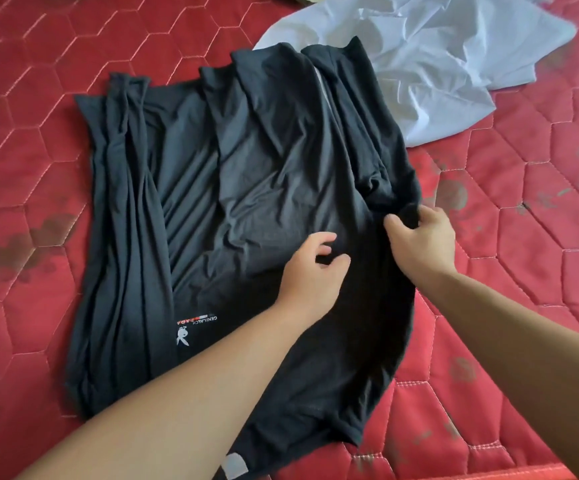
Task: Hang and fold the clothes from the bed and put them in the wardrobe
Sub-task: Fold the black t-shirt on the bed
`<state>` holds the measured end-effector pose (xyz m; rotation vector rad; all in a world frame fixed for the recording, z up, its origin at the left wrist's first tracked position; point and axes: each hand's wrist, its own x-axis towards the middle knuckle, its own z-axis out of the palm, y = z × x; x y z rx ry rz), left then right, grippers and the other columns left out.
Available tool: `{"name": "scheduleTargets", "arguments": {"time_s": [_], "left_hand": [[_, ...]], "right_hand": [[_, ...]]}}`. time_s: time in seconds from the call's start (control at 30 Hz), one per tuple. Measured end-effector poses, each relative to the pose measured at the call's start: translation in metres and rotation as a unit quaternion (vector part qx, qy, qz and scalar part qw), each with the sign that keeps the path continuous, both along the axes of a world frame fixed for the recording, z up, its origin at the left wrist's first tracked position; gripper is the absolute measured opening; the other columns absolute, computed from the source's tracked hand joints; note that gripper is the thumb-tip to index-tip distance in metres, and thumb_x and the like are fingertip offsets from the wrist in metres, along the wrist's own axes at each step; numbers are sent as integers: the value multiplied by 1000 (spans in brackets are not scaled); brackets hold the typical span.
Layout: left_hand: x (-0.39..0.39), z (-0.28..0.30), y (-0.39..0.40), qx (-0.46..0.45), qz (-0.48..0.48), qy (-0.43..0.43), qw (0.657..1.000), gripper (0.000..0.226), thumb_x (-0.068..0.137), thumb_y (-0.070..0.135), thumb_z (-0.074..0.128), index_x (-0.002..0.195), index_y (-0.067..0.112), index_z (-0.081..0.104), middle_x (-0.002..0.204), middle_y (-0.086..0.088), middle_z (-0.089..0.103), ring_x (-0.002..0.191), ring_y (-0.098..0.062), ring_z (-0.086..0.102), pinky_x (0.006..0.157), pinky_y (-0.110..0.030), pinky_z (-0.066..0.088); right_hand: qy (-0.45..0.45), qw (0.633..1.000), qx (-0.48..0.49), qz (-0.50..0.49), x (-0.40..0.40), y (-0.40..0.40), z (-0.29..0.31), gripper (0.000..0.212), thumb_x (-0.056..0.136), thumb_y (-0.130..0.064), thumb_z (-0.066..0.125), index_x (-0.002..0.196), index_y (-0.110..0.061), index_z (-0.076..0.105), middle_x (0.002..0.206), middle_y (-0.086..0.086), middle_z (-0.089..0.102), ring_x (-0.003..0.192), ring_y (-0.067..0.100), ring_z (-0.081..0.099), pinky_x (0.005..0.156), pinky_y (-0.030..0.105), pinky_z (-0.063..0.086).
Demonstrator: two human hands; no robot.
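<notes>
Folding looks like the step in hand: 1 black shirt (246, 188) lies spread and rumpled on the red quilted bed (523, 237), its small printed logo toward the near left, with a pale blue garment (437, 64) crumpled just beyond it at the far right, the 2 overlapping at that corner. Right hand (419, 240) has its fingers clamped on a bunched fold at the shirt's right edge. Left hand (310, 268) sits on the middle of the cloth, fingers curled and seemingly pinching a little fabric, though how firmly I cannot tell. Next, I judge, the right side needs drawing across toward the centre while the left pins the cloth, then smoothing the creases. No wardrobe is in view.
</notes>
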<state>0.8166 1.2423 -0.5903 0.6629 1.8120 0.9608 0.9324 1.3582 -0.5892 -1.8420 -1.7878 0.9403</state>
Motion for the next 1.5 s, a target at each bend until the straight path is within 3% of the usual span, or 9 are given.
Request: {"name": "scheduleTargets", "arguments": {"time_s": [0.17,0.3,0.67,0.9,1.13,1.23,1.33,1.4,1.5], "left_hand": [[-37,1,8,-42,175,-299,937,38,92,57,50,106,27,70,100,-4,75,88,-20,73,80,-37,57],[-59,-10,-6,-85,201,-311,925,56,81,57,64,122,19,64,117,-4,70,107,-22,66,98,-41,50],[-80,-25,-13,-76,210,-286,932,20,102,22,45,105,23,65,102,-3,74,90,-22,72,62,-31,59],[-98,-23,-4,-75,126,-283,948,17,98,22,55,111,18,64,95,-3,76,77,-21,74,60,-31,58],[-156,-13,23,-54,216,-165,961,7,94,18,55,97,20,62,83,-4,72,62,-18,72,55,-28,59],[-188,-24,26,-16,121,189,974,23,91,18,54,111,24,63,91,10,68,80,-11,66,68,-25,50],[-213,-46,23,-57,-160,489,855,50,94,51,41,143,41,38,150,10,40,141,-19,31,115,-41,21],[-226,-59,20,-113,-220,517,820,65,91,69,15,151,47,11,163,10,9,150,-19,1,120,-47,-4],[-228,-70,14,-83,-202,545,809,67,90,70,14,152,43,19,162,5,20,150,-23,12,120,-51,4]], "right_hand": [[-89,902,228,356,-55,-35,29,19,76,-29,57,72,-12,64,113,6,59,98,27,56,79,35,43],[-240,773,139,570,-72,-73,10,35,81,-40,51,106,-21,68,122,1,52,117,23,48,100,39,34],[-96,974,56,196,-35,-52,-18,44,85,-33,65,125,-19,51,123,4,53,113,24,51,93,39,43],[-74,985,-23,156,-15,-30,-22,9,81,-24,69,80,-21,61,54,-6,58,52,5,54,47,13,36],[-149,972,-95,155,-1,-3,-12,12,80,-33,60,79,-22,58,66,-5,64,66,15,61,55,28,42],[-119,982,-18,143,-37,30,0,19,80,-44,60,89,-28,56,80,-9,61,74,13,58,64,32,42],[-124,973,55,185,-92,65,8,23,82,-43,57,98,-27,56,90,-5,58,80,19,55,72,34,43],[-119,969,73,204,-129,89,6,22,84,-36,57,102,-25,58,95,-2,59,83,19,54,74,34,42],[-102,973,92,184,-173,127,-1,32,86,-37,56,113,-21,59,108,3,62,91,21,55,77,31,39]]}}
